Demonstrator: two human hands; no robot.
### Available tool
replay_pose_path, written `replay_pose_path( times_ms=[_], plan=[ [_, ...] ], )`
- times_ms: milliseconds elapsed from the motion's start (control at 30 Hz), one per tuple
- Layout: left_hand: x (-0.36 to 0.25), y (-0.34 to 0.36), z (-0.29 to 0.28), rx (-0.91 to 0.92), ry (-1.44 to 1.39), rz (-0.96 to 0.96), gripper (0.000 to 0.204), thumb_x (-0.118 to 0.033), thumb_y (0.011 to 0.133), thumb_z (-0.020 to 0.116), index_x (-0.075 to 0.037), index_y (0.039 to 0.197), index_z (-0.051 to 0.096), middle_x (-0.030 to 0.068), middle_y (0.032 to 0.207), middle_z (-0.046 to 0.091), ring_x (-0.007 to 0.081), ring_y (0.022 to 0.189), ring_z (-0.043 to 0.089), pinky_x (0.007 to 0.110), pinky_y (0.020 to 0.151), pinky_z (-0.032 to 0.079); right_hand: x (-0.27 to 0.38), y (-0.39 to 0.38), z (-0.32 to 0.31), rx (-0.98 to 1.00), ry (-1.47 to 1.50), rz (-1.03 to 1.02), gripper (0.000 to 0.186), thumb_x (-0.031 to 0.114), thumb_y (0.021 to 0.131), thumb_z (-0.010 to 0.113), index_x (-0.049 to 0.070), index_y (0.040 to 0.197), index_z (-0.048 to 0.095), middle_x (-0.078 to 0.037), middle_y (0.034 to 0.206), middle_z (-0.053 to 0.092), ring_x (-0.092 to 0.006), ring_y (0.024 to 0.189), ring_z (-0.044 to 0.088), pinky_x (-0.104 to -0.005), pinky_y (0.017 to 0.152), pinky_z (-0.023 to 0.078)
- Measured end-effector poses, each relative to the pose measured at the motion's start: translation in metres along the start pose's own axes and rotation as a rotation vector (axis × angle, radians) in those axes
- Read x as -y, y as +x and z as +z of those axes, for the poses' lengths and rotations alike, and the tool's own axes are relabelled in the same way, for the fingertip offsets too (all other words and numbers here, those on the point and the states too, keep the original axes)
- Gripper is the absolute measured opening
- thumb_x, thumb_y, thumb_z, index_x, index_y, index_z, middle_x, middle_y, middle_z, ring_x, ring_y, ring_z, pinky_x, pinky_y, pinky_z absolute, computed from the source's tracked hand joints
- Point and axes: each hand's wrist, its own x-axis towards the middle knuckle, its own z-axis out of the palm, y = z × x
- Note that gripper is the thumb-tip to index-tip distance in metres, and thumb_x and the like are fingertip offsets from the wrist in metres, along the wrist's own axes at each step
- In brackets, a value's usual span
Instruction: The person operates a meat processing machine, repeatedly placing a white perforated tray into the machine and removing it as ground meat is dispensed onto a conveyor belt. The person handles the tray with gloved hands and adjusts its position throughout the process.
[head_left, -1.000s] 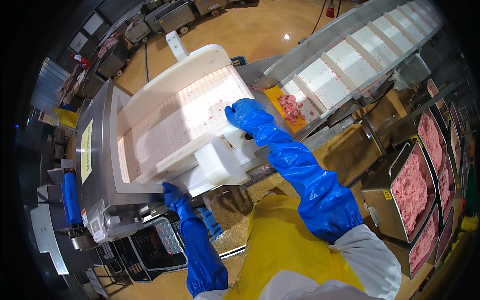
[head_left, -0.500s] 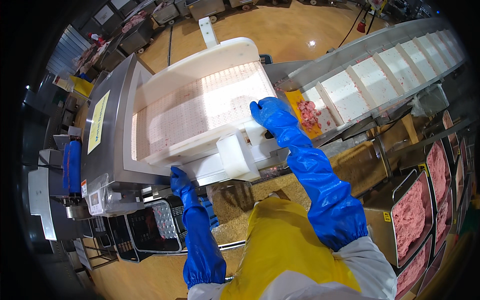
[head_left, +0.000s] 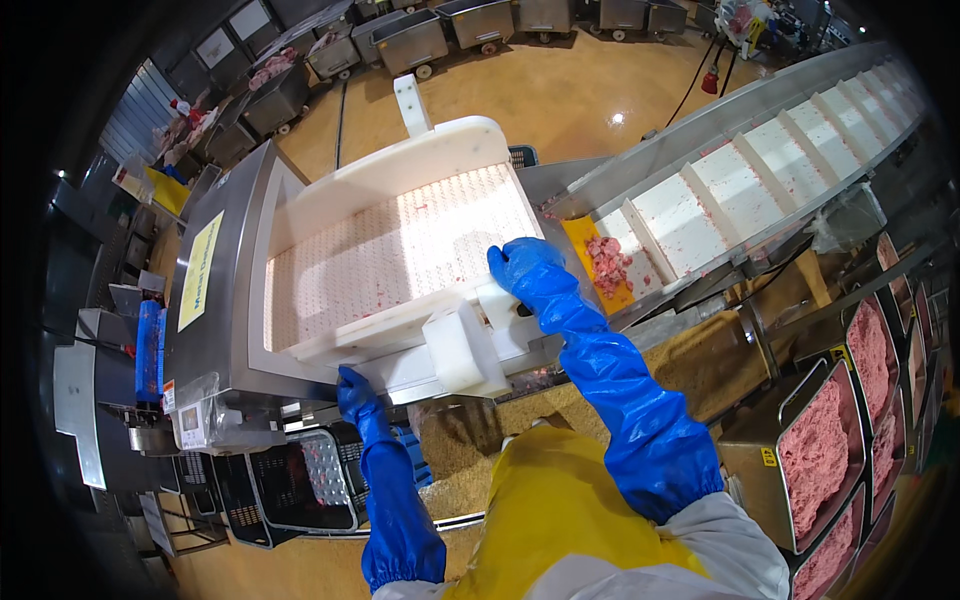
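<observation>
My blue-gloved left hand (head_left: 358,396) is at the near metal edge of a conveyor machine, just beside its steel housing (head_left: 225,300). Its fingers look closed around that edge. My right hand (head_left: 525,268), gloved in blue too, rests at the right end of the perforated white belt (head_left: 400,240), by the low white side guard (head_left: 385,325). Those fingers are curled, and what lies under them is hidden. Between the hands a white plastic block (head_left: 463,350) sticks out from the guard. Pink meat pieces (head_left: 607,265) lie on a yellow plate (head_left: 580,238) right of my right hand.
A cleated white conveyor (head_left: 740,190) climbs to the far right. Metal bins of pink ground meat (head_left: 812,450) stand at the lower right. Black crates (head_left: 300,480) sit below on the left. Wheeled steel carts (head_left: 410,40) line the far floor.
The view has tilted up a little, so the machine and my hands sit lower in the picture and more carts show at the back. Both hands keep their places on the machine.
</observation>
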Motion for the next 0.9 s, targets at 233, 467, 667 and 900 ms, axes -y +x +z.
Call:
replay_pose_path(
  times_ms=[233,467,667,900],
  plan=[
    [-0.012,-0.002,0.003,-0.012,0.009,-0.018,0.070,-0.064,0.098,0.035,-0.006,0.097,0.074,0.0231,0.091,0.071,0.0464,0.089,0.066,0.051,0.077,0.053,0.001,0.000,-0.011,0.042,-0.044,0.066,0.049,0.046,0.094,0.047,0.007,0.085,0.075,-0.018,0.088,0.071,-0.0399,0.083,0.068,-0.0507,0.080,0.053],
    [-0.001,0.001,0.001,0.071,0.053,-0.073,0.076,-0.067,0.097,0.031,-0.004,0.104,0.074,0.0249,0.100,0.071,0.0466,0.096,0.066,0.053,0.084,0.052,0.002,-0.001,-0.007,0.008,-0.011,0.057,0.046,0.042,0.095,0.046,0.008,0.086,0.075,-0.016,0.084,0.072,-0.0372,0.079,0.069,-0.0504,0.079,0.054],
    [-0.003,0.001,0.005,0.029,0.166,-0.045,0.074,-0.064,0.099,0.030,-0.005,0.103,0.074,0.0254,0.096,0.071,0.0466,0.093,0.067,0.053,0.083,0.053,-0.004,-0.009,-0.015,0.027,0.058,0.068,0.043,0.040,0.095,0.047,0.009,0.087,0.075,-0.016,0.084,0.072,-0.0376,0.078,0.069,-0.0506,0.077,0.054],
    [0.008,0.011,0.010,0.017,0.241,-0.069,0.078,-0.064,0.099,0.028,-0.001,0.099,0.074,0.0268,0.096,0.070,0.0489,0.092,0.066,0.055,0.083,0.053,0.004,-0.007,-0.012,0.029,-0.001,0.052,0.044,0.042,0.095,0.046,0.009,0.089,0.075,-0.015,0.083,0.072,-0.0375,0.079,0.069,-0.0502,0.077,0.054]
  ],
)
